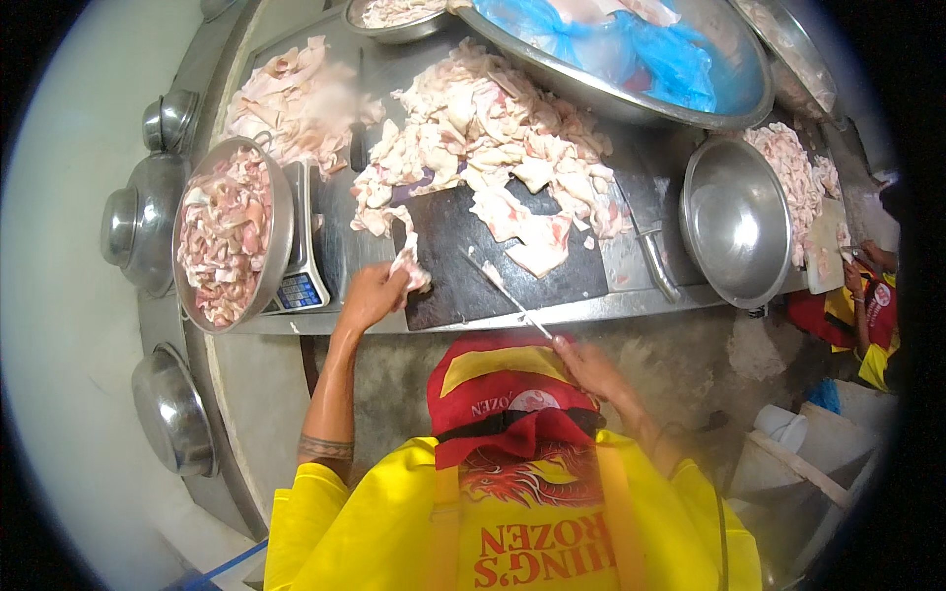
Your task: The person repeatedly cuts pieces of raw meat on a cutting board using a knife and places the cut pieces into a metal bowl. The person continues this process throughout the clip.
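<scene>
My left hand (379,291) grips a pale, floppy piece of meat or skin (406,258) at the left edge of the black cutting board (439,295). My right hand (581,362) holds a long thin knife (498,284), its blade angled up-left over the board. Pale pieces with pink patches (532,246) lie on the board's upper part, below a large loose pile of similar pieces (473,118). A second knife (650,246) rests right of the board. A steel bowl of cut pieces (222,231) sits on a scale (305,286) at the left.
An empty steel bowl (734,217), more pieces (778,167) and a co-worker's hands (867,256) are at right. A large basin with blue bags (670,69), a small bowl (394,15) and another pile (286,98) stand behind. Steel bowls (172,414) line the left ledge (163,315).
</scene>
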`<state>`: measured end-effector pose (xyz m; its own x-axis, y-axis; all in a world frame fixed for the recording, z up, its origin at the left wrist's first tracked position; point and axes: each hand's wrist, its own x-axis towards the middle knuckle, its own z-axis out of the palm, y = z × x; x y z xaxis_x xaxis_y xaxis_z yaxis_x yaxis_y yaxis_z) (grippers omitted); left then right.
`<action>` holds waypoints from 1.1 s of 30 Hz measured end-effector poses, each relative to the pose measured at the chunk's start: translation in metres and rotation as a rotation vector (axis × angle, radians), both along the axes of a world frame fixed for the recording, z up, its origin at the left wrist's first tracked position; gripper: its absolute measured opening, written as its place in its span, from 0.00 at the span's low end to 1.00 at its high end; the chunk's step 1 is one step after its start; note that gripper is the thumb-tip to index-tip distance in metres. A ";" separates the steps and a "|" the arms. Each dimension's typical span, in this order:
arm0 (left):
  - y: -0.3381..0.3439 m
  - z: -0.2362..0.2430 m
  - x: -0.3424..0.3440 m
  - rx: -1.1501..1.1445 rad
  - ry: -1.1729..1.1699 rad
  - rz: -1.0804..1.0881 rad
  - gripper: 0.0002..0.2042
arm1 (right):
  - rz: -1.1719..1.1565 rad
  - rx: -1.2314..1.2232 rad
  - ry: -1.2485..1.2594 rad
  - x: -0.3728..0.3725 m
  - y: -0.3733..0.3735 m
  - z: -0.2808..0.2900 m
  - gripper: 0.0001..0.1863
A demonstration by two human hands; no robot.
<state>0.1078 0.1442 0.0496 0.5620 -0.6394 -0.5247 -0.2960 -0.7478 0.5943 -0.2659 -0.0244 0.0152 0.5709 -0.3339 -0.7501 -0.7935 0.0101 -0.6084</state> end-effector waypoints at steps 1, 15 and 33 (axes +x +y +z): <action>-0.006 -0.001 -0.005 -0.090 0.105 0.043 0.23 | -0.047 -0.011 -0.070 -0.001 -0.005 0.004 0.40; -0.084 -0.078 -0.176 -0.288 -0.453 -0.175 0.09 | -0.359 -0.178 -0.032 -0.037 -0.054 -0.030 0.41; 0.110 0.187 0.093 -0.327 -1.005 0.573 0.15 | -0.238 -0.281 -0.195 -0.024 -0.078 -0.030 0.38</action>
<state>0.2010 0.2541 0.2369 0.8730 -0.1840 0.4518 -0.4098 -0.7789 0.4747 -0.2895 -0.1023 -0.0150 0.5754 -0.6498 -0.4966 -0.6589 -0.0087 -0.7522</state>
